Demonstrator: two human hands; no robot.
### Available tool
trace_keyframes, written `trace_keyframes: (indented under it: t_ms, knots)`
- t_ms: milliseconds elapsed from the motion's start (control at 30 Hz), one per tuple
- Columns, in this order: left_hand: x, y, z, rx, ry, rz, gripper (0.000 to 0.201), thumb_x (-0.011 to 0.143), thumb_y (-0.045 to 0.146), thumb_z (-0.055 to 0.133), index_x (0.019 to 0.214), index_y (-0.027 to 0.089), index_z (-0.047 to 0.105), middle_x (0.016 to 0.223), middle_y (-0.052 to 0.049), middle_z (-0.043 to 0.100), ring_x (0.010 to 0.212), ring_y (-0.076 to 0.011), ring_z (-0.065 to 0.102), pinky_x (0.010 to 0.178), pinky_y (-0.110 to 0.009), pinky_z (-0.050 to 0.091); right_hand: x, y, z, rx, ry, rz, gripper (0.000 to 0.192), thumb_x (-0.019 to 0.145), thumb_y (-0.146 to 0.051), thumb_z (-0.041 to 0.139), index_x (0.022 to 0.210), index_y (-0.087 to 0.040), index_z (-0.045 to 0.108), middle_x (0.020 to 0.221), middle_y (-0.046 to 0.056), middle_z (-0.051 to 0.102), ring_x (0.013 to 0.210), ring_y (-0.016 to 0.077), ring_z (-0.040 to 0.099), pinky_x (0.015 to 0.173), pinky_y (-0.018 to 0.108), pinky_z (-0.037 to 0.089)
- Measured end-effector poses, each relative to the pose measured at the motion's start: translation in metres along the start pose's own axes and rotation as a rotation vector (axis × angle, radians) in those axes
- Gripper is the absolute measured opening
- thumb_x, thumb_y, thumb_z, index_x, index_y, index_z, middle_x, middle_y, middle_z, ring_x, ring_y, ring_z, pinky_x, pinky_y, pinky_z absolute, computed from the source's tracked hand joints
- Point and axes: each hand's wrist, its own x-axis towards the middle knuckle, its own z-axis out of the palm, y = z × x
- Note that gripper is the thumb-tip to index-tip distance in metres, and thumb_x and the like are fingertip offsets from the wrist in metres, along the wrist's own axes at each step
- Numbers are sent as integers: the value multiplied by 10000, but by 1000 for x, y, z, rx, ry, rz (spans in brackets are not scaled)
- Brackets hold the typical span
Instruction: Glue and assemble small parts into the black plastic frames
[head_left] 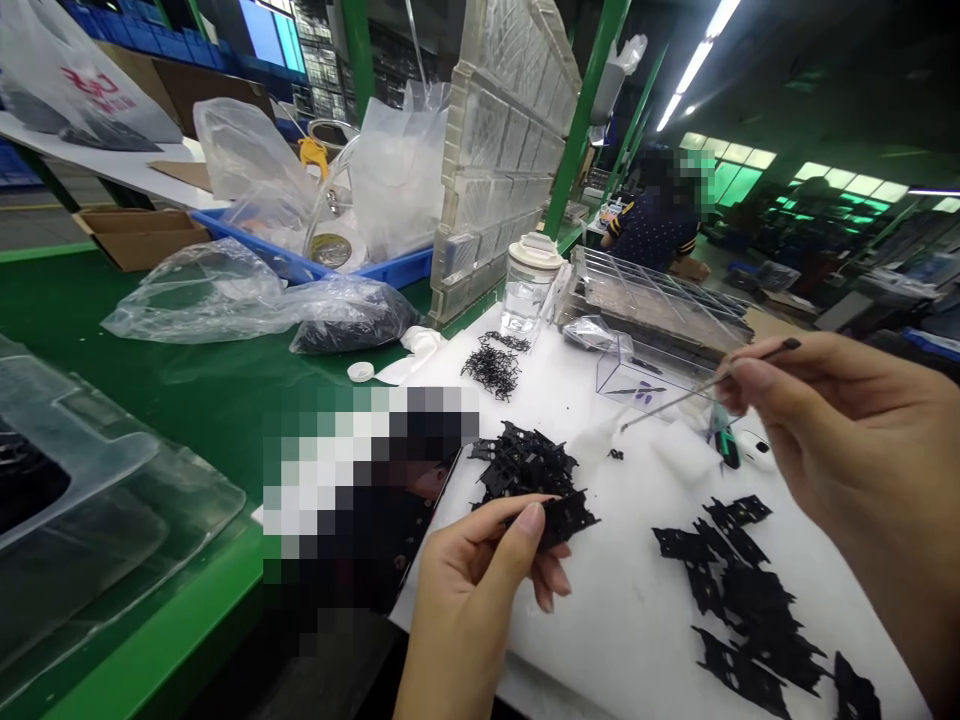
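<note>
My left hand pinches a thin black plastic part between thumb and fingers. Just behind it lies a heap of similar black parts on the white work surface. On the right, raised above the surface, my right hand is closed on a thin metal pick with a dark rear end. Its tip points down and left, near a small cluster of tiny black pieces. Below my right hand, more flat black parts lie spread out and partly overlapping.
Small black pieces lie piled before a lidded clear jar. A small clear box and a green-and-black cutter are near the right hand. Upright clear trays stand behind. A blue bin holds bags. A person sits farther back.
</note>
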Motion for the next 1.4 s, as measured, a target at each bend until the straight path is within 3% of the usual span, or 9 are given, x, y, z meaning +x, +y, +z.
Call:
trace_keyframes:
  t_ms: [100,200,400,767,933,1100,1167,1300,1400]
  knots:
    - [0,0,-1,1,3,-27,245,820,381,825,862,140,839,573,-35,673,445,-86,546,429,-162,405,17,13,-17,-158,144,-132,130,822,-242,827,937,-183,817,858,52,754,722,169,694,683,282,594]
    - [0,-1,-1,27,22,-68,311,796,438,840,907,147,837,507,-4,616,378,-73,492,380,-150,347,37,43,-40,-299,242,-72,153,799,-239,817,933,-165,815,883,76,770,759,216,726,757,343,621]
    - [3,-1,-3,13,38,-14,353,785,486,847,921,160,844,573,-28,651,486,-102,539,458,-175,418,57,93,-69,-307,210,135,192,783,-283,809,926,-156,797,888,116,786,774,264,750,783,382,621]
    - [7,-3,-6,-8,-30,68,226,855,399,813,948,196,850,735,-70,770,633,-154,656,604,-219,541,54,122,-64,-457,97,157,194,852,-322,753,964,-166,780,864,76,781,791,231,746,814,388,607]
    - [5,-4,-3,217,5,89,301,802,368,860,1055,208,832,797,-69,804,754,-204,744,710,-239,614,52,105,-61,-556,78,118,358,849,-440,750,1067,-162,805,986,133,791,871,294,732,786,401,562]
    - [-4,-12,6,335,76,193,303,754,311,879,1044,230,843,757,-38,785,681,-217,753,689,-264,627,36,37,-47,-536,209,-87,323,932,-406,669,1137,-180,776,972,88,761,851,232,716,766,334,553]
    - [-6,-14,8,387,90,255,297,738,298,893,1029,259,852,700,-9,760,642,-197,741,661,-235,611,18,5,-32,-501,41,-131,259,946,-407,659,1074,-221,785,839,27,738,697,186,678,650,294,529]
    - [-8,-12,7,443,146,371,329,676,230,935,984,319,866,683,15,772,604,-173,727,640,-205,600,-24,-37,5,-422,-578,-39,349,1020,-518,532,1091,-251,746,572,-40,611,471,149,554,442,261,396]
    - [-9,-10,7,452,160,425,328,677,226,932,982,326,866,651,15,772,566,-182,717,615,-232,604,-42,-41,23,-449,-740,49,370,1039,-524,474,1036,-260,732,607,-25,643,522,170,589,491,281,420]
